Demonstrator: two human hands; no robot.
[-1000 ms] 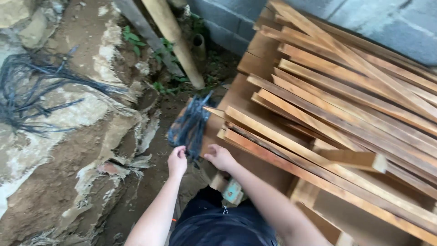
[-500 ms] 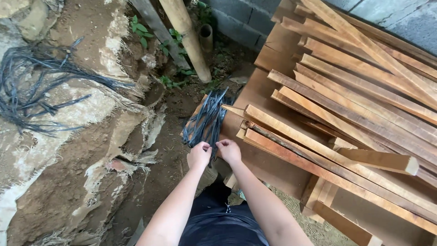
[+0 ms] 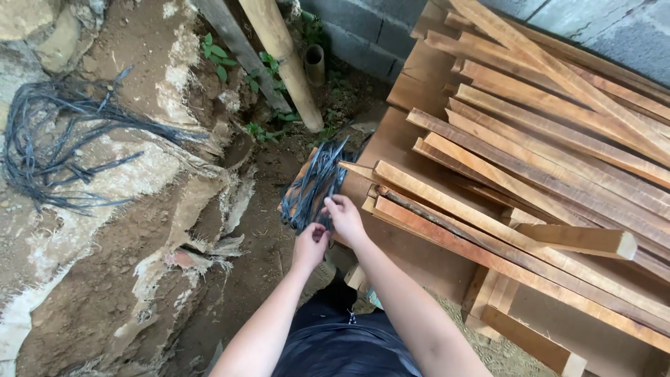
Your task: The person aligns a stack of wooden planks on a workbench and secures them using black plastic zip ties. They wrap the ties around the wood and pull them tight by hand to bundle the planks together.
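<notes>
The wire bundle (image 3: 314, 187) — a sheaf of short dark strands — lay on the near left corner of the board (image 3: 412, 251), beside the ends of the slats (image 3: 530, 160) stacked across it. The right hand (image 3: 344, 218) rested on the bundle's near end, fingers curled and pinching at strands there. The left hand (image 3: 310, 246) sat just below the bundle, fingers closed on what looked like a strand or two, though the grip itself was hidden. Left of the bundle ran bare dirt (image 3: 105, 279) with torn sacking — farther left on it sprawled loose wires (image 3: 56, 146). Beyond the bundle a pole (image 3: 283, 59) leaned toward a block wall (image 3: 363, 31).
</notes>
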